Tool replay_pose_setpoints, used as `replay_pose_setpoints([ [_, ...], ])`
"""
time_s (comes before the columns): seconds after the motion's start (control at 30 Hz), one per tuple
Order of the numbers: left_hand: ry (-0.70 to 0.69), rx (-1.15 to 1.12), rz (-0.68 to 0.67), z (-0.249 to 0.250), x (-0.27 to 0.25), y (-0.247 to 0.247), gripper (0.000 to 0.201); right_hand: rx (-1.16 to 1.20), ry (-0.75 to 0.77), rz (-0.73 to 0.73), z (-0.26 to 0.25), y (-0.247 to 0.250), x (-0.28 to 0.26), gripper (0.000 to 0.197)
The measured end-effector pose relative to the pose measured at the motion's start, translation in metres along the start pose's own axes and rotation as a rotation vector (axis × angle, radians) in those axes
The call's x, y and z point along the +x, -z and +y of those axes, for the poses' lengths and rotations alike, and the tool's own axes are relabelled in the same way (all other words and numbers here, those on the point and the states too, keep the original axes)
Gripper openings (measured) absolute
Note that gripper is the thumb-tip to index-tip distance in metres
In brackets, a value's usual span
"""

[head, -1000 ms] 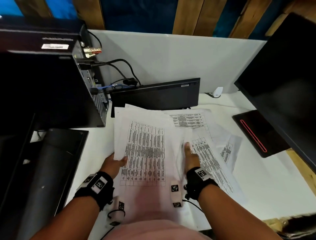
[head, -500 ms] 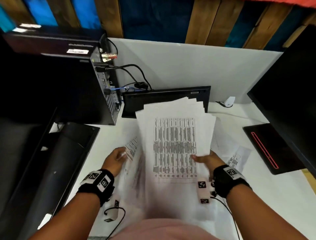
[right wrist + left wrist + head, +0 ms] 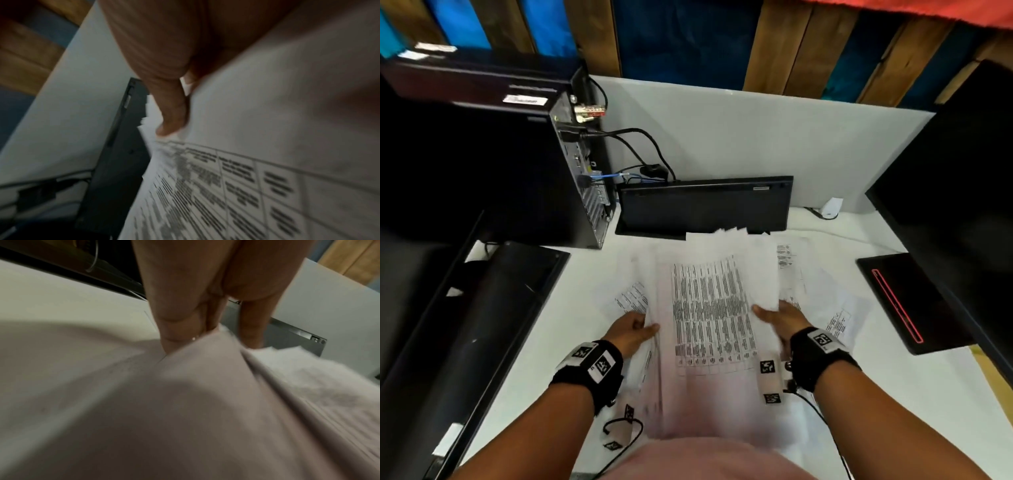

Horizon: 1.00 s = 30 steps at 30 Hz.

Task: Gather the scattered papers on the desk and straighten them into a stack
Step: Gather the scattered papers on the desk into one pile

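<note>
white papers (image 3: 714,308) with black tables, white desk (image 3: 893,394)

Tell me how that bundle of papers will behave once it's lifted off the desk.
The papers will probably sag, being thin sheets gripped only at the sides by the left hand and right hand. Their top edges are uneven, so single sheets may slip out.

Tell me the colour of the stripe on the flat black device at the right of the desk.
Red: a thin red stripe along the flat black device, clearest in the head view.

Matt printed papers (image 3: 710,308), smooth white desk (image 3: 558,308)
</note>
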<state>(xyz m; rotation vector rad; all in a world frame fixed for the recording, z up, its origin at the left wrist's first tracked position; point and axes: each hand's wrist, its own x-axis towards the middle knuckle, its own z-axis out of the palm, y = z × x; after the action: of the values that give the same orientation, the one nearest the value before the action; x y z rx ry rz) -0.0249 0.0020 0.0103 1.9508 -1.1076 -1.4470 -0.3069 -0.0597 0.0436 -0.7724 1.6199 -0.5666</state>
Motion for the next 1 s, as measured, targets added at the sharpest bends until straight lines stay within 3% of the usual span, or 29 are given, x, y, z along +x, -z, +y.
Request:
replay_pose_setpoints([
  [0.07,0.038,0.185,0.048,-0.008,0.007,-0.005,0.03,-0.127,-0.02,0.072,0.015,0.001,0.01,0.069],
  [0.2,0.067,0.162,0.171,-0.012,0.011,-0.022,0.019,-0.294,0.038,0.232,0.04,0.007,0.028,0.043],
  [0.27,0.085,0.122,0.202,-0.016,0.013,-0.03,0.012,-0.276,0.038,0.283,0.049,0.004,0.033,0.04],
  [0.37,0.188,-0.128,0.235,-0.017,0.011,-0.039,0.017,-0.16,0.034,0.37,0.056,-0.002,0.04,0.032],
  [0.47,0.189,-0.157,0.317,-0.016,0.009,-0.039,0.021,-0.043,-0.007,0.43,0.057,-0.005,0.036,0.017],
  [0.57,0.144,-0.073,0.337,-0.013,0.007,-0.039,0.028,-0.032,-0.068,0.444,0.064,-0.005,0.033,0.03],
  [0.67,0.071,-0.05,0.186,-0.011,-0.003,-0.056,0.053,-0.137,-0.012,0.351,0.062,-0.006,0.029,0.031],
  [0.77,0.014,-0.057,0.096,-0.017,-0.002,-0.065,0.05,-0.115,0.072,0.327,0.051,-0.003,0.021,0.033],
  [0.87,0.062,-0.229,0.092,-0.025,0.004,-0.055,0.049,-0.124,0.06,0.284,0.047,0.01,0.018,0.068],
  [1.0,0.062,-0.47,0.011,-0.025,0.004,-0.058,0.058,-0.188,0.007,0.042,0.058,0.013,0.017,0.1],
])
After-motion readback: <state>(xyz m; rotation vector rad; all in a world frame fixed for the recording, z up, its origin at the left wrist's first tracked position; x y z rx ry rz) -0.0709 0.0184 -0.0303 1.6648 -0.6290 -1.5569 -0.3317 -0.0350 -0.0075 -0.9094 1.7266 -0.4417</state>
